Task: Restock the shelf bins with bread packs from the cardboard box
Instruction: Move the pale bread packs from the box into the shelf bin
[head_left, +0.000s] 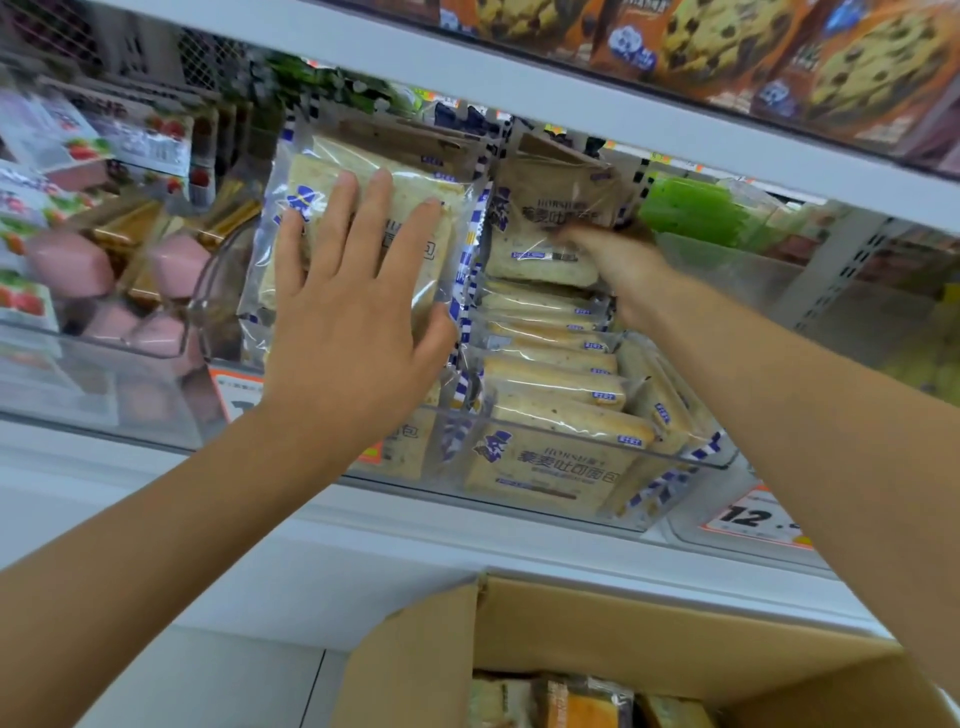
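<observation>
A clear shelf bin (571, 506) holds several bread packs with blue and white edges. My left hand (353, 312) presses flat, fingers spread, on an upright bread pack (415, 192) at the bin's left side. My right hand (618, 265) reaches deep into the bin and grips another bread pack (550, 208) at the top of the stack; its fingers are blurred and partly hidden. The open cardboard box (623, 629) sits below the shelf, with more packs (576, 701) showing inside it.
Pink and strawberry snack packs (72, 260) fill the clear bin on the left. A green item (691, 213) sits in the bin on the right. Cookie boxes (727, 41) line the shelf above. An orange price tag (753, 517) hangs at the shelf edge.
</observation>
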